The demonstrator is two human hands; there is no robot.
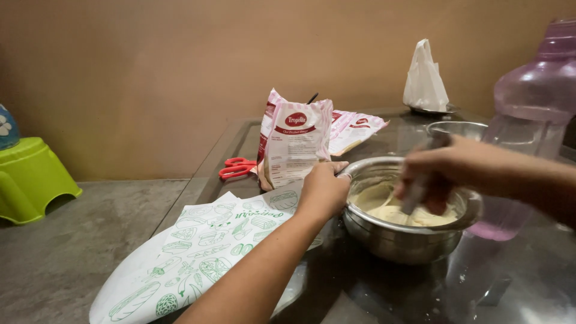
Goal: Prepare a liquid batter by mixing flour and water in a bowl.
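Head view: you look down at a glass table [372,294] by a brown wall.
Left hand: your left hand [324,189] grips the near-left rim of the steel bowl [396,240], fingers curled over the edge and clamped on it.
Right hand: your right hand [441,171] hovers over the bowl, closed around a utensil [417,195]; it is blurred, so you cannot tell what kind of tool it is.
Batter: the pale batter [396,210] lies inside the bowl, right under your right hand, with the utensil's tip in it.
Bowl position: it sits on the table between your two hands.
Nearby: a red-and-white pouch [294,147] stands just beyond your left hand, red scissors [237,168] to its left, printed paper [198,252] under your forearm, a purple bottle [534,114] beside the bowl.
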